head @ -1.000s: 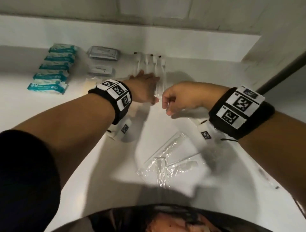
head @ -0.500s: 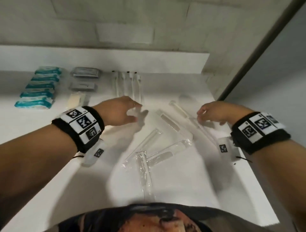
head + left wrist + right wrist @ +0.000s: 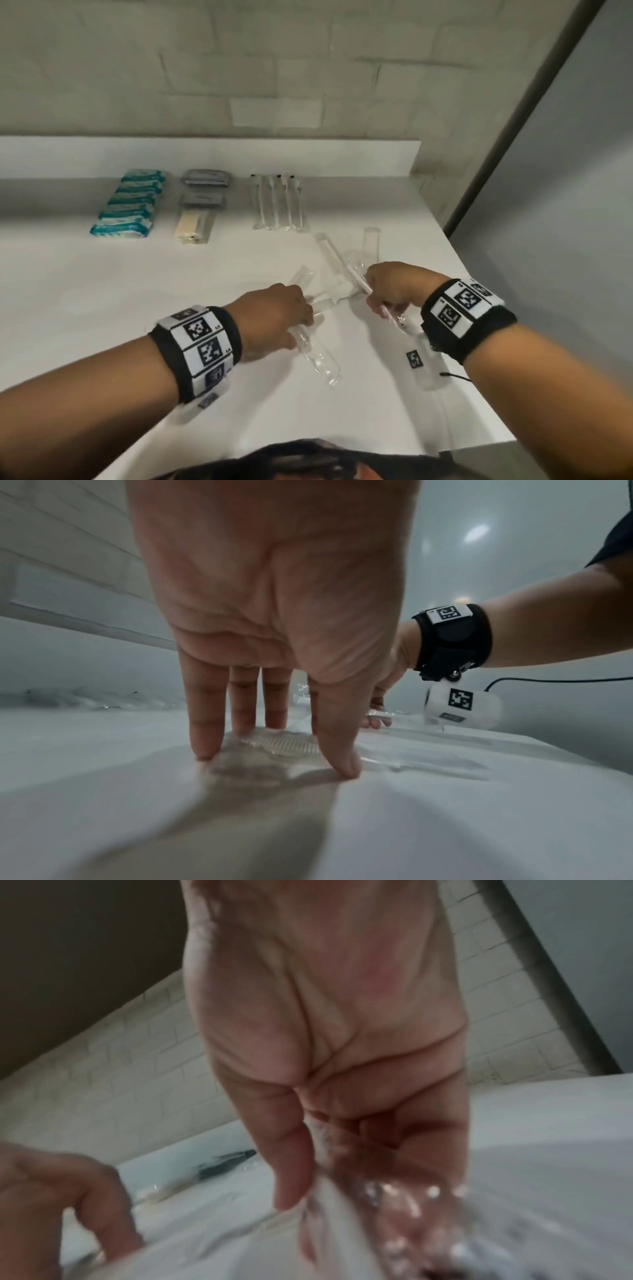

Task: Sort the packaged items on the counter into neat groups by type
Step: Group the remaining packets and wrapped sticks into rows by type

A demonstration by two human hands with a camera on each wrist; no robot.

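Observation:
Several loose clear-wrapped packets lie crossed at the right of the white counter (image 3: 137,308). My left hand (image 3: 306,320) reaches down with straight fingers (image 3: 202,723), whose tips touch the counter on either side of a clear-wrapped comb packet (image 3: 284,746), the same comb packet (image 3: 318,359) lying near me. My right hand (image 3: 376,301) curls round another clear packet (image 3: 356,277) and holds it; in the right wrist view my right hand (image 3: 342,1204) shows blurred, crinkled wrap under thumb and fingers. Two more clear packets (image 3: 327,251) (image 3: 371,241) lie just beyond.
Sorted rows stand at the back: teal packets (image 3: 126,205), grey packets (image 3: 205,183), a cream packet (image 3: 191,226) and slim black-tipped packets (image 3: 277,202). A raised ledge (image 3: 205,154) and tiled wall back the counter. The counter's right edge (image 3: 479,342) runs close under my right wrist.
Both hands have come down onto the loose clear packets. My left hand dropped its fingertips around the comb packet, and my right hand closed on a clear packet.

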